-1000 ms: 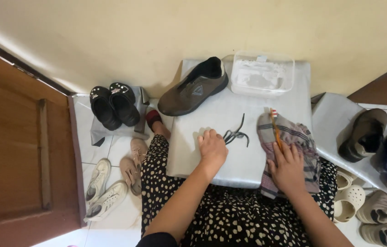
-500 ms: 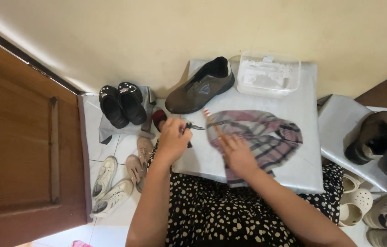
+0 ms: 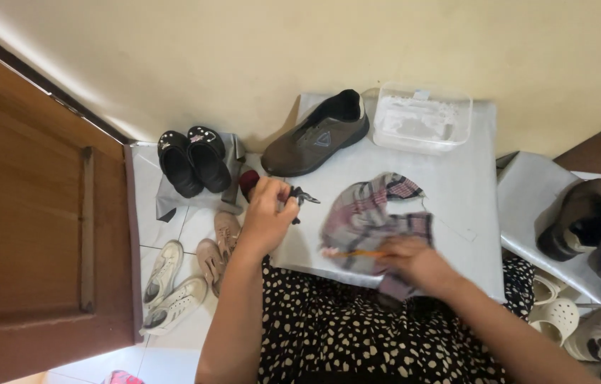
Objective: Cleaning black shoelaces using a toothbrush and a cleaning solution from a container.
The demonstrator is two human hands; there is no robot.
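Plaid cloth [image 3: 375, 217] lies rumpled on the grey desk [image 3: 457, 192], and my right hand [image 3: 414, 263] presses flat on its near edge, fingers spread, with a thin orange stick under them; I cannot tell whether they pinch it. My left hand [image 3: 266, 213] is clamped on a bundle of dark shoelace [image 3: 302, 198] at the desk's left edge, just beside the cloth. To handle this well, I judge the lace should stay bunched in the fist, clear of the cloth, while the right palm pins the fabric. A brown shoe [image 3: 316, 135] and a clear plastic box [image 3: 422, 119] sit at the far side against a cream wall. Black shoes [image 3: 192, 160], pale sneakers [image 3: 172, 284] and a wooden door [image 3: 30, 213] are to the left; more footwear crowds the right.
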